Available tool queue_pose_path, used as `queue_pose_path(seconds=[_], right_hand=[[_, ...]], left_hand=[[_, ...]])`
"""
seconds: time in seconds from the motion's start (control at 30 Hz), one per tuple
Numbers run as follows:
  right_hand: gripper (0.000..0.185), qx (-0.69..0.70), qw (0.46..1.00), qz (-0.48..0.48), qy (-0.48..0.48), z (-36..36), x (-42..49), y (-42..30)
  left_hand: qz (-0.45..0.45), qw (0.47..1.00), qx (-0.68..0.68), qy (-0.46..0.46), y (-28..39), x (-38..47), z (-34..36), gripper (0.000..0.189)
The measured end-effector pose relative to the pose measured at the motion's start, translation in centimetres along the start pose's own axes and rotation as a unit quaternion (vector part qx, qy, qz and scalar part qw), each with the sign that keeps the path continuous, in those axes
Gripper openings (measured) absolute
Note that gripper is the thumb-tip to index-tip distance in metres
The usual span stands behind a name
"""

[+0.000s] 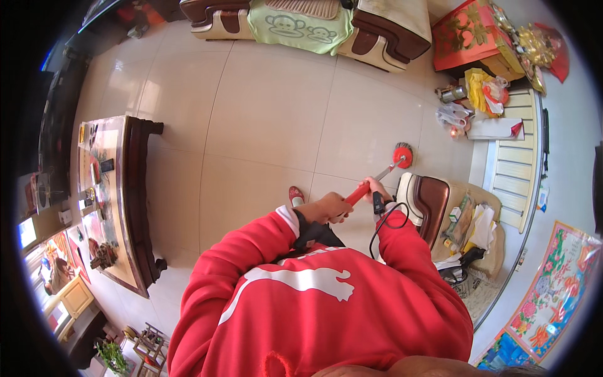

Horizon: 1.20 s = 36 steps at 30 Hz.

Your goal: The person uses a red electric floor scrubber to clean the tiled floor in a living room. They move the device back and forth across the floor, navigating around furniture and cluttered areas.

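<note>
Both my hands grip the red handle (pixel 357 194) of a long brush or broom. My left hand (pixel 333 207) is wrapped around its end, close to my body. Farther along, my right hand (pixel 372 186) holds it nearer the metal shaft (pixel 386 173). The shaft slants away to the right, down to a red head (pixel 403 155) with dark bristles at the tiled floor (pixel 264 103). A black device with a cable (pixel 378 202) is strapped at my right wrist. One of my feet shows in a red patterned shoe (pixel 296 193).
A brown-and-cream sofa seat (pixel 433 202) stands right of the brush, with papers and bags on it. Bags (pixel 452 115) and a red box (pixel 464 37) line the right wall. Another sofa (pixel 386 28) is ahead. Left is a dark wooden table (pixel 139 188) bearing small items.
</note>
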State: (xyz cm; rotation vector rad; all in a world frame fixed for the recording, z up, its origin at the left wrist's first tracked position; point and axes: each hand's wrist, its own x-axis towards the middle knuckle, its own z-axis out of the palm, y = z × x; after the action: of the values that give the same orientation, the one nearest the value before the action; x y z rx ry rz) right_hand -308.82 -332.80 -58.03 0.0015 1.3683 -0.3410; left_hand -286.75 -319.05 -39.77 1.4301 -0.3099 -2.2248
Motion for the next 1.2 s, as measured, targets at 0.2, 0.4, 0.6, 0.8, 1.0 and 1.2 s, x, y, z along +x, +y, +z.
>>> queue_pose_path(seconds=[0.2,0.4,0.6,0.8,1.0,1.2], right_hand=[[0.013,-0.017,0.993,0.113,-0.040,5.7,0.8,6.4],[0.013,-0.200,0.949,0.218,-0.110,16.3,-2.1,16.3],[0.023,-0.450,0.845,0.209,-0.198,20.4,-3.6,28.0],[0.023,-0.608,0.687,0.285,-0.278,26.2,-4.2,37.9],[0.022,-0.573,0.692,0.317,-0.304,30.7,-11.7,43.9],[0.016,-0.519,0.733,0.317,-0.305,31.8,-19.2,47.1]], left_hand=[[0.068,0.991,0.112,0.028,-2.8,-6.4,-6.3,0.014],[0.103,0.983,0.047,0.146,-6.2,-21.0,-8.8,0.015],[-0.018,0.924,-0.160,0.347,-14.4,-29.1,-5.3,0.030],[0.021,0.860,-0.301,0.411,-19.8,-34.8,-2.8,0.037],[0.028,0.808,-0.286,0.515,-22.4,-38.0,-0.1,0.035],[0.148,0.796,-0.284,0.513,-24.9,-42.9,2.5,0.040]])
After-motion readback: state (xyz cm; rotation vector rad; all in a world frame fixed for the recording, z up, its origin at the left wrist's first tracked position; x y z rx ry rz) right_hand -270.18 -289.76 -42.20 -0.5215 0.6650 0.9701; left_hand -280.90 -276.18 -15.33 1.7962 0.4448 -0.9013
